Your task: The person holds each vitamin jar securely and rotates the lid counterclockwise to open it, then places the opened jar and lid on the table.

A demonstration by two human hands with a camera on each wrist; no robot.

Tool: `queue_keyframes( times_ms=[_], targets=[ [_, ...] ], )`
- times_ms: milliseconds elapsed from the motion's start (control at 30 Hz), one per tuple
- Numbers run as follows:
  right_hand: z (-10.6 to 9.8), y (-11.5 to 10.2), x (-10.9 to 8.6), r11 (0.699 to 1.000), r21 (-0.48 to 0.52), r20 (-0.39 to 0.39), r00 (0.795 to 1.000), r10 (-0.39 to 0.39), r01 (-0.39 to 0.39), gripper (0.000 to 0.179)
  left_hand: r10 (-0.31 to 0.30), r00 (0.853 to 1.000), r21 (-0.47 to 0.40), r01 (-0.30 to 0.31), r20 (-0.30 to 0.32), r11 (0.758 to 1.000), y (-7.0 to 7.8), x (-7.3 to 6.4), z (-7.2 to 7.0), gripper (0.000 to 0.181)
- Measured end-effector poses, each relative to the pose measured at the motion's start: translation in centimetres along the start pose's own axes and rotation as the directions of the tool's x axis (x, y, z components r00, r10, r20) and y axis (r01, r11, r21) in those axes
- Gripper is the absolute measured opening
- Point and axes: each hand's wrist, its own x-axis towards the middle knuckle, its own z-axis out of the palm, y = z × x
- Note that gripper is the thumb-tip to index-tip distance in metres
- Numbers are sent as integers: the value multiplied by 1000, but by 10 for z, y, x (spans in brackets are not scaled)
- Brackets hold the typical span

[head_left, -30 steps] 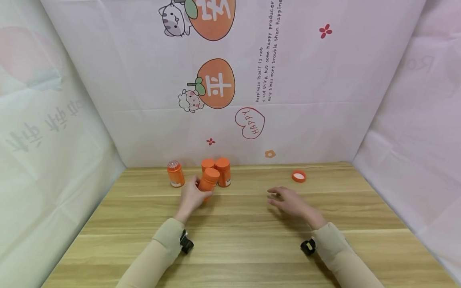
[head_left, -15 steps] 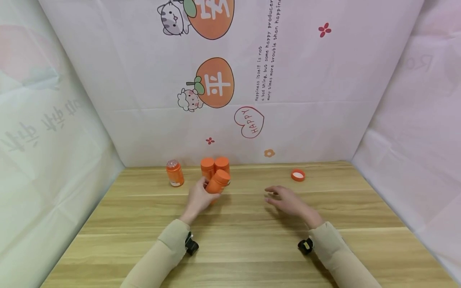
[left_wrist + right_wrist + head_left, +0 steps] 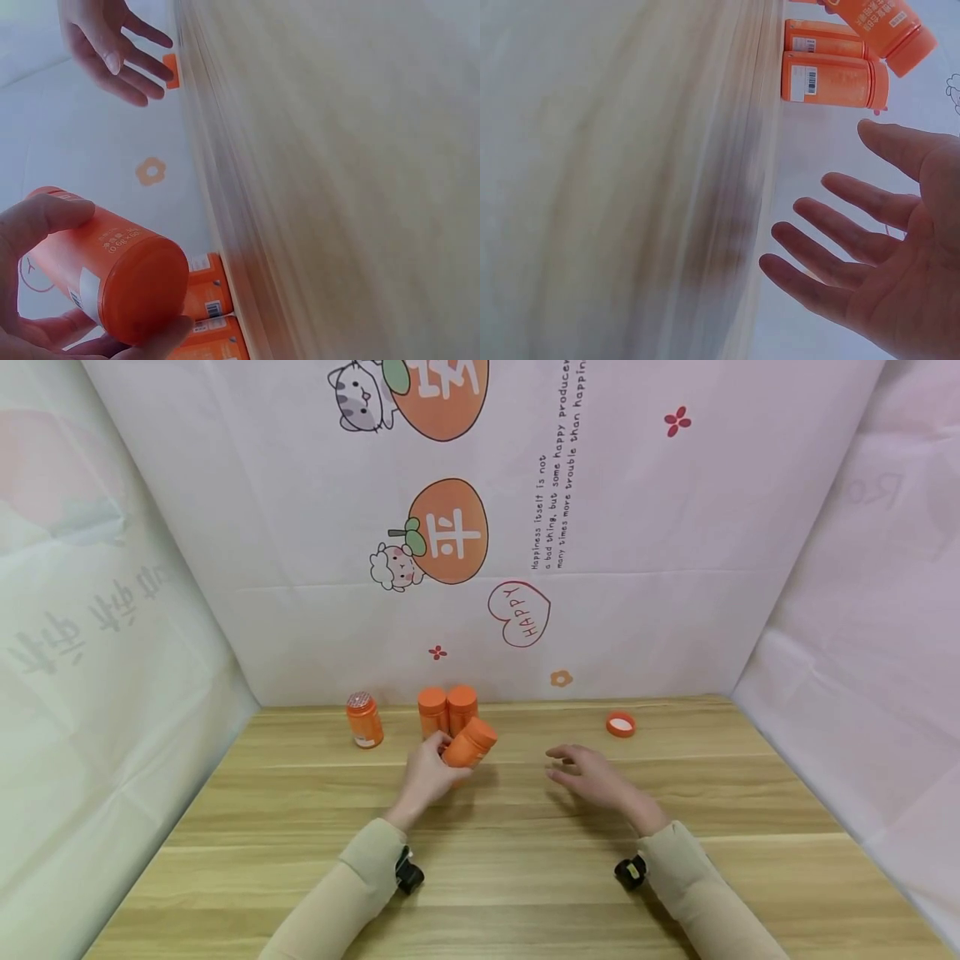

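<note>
An orange capped bottle (image 3: pixel 471 742) is gripped in my left hand (image 3: pixel 427 777), tilted with its lid toward the right and lifted off the table. In the left wrist view the thumb and fingers wrap round the bottle (image 3: pixel 112 259), and its base faces the camera. My right hand (image 3: pixel 592 775) hovers to the right of it, holding nothing. Seen from the right wrist, that hand's fingers (image 3: pixel 832 247) are spread and relaxed. Behind the held bottle, two more capped orange bottles stand side by side, the left one (image 3: pixel 432 711) and the right one (image 3: pixel 462 704).
Farther left on the wooden table (image 3: pixel 510 868) stands an uncapped orange bottle (image 3: pixel 365 722) with a silvery seal over its mouth. An orange lid (image 3: pixel 621 724) lies with its white inside up at the back right. Printed white cloth (image 3: pixel 637 568) walls the back and both sides.
My left hand has carried the bottle to the right, and the bottle has tipped further over toward the right. The right hand has drifted slightly left.
</note>
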Motion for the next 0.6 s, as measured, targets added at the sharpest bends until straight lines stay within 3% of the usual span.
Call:
queue_keyframes(
  times_ms=[600],
  targets=[
    [6, -7, 3, 999, 30, -29, 999, -16, 17, 42, -9, 998, 19, 8, 63, 1000, 11, -3, 14, 42]
  ],
)
